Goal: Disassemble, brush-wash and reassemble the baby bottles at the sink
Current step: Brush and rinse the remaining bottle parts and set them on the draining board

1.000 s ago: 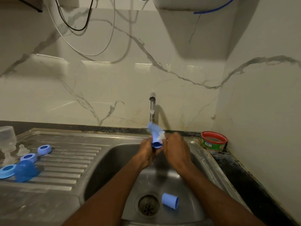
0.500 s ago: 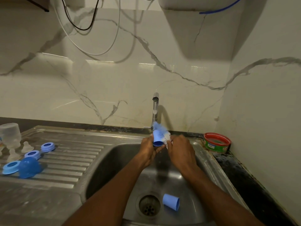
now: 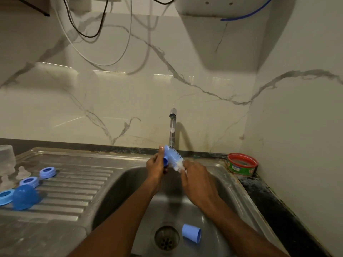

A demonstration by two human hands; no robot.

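Over the steel sink [image 3: 219, 182], under the tap [image 3: 173, 125], my left hand [image 3: 156, 168] grips a small blue bottle part [image 3: 165, 160]. My right hand [image 3: 196, 180] holds the handle end of a blue-and-white bottle brush [image 3: 176, 158], whose bristles lie against that blue part. A blue cap [image 3: 191, 233] lies on its side beside the drain [image 3: 166, 237]. On the draining board at the left lie three blue collar rings [image 3: 47, 172], a blue dome cap [image 3: 25, 199], clear teats [image 3: 22, 172] and a clear bottle [image 3: 7, 158].
A red-rimmed round tub [image 3: 242, 164] sits on the dark counter right of the sink, close to the side wall. Cables hang on the marble wall above. The ribbed draining board [image 3: 78, 184] stretches left of the basin.
Both hands stayed under the tap. The brush has tilted from nearly upright to slanting toward the right, and the blue part has shifted in my left hand. My view has moved slightly.
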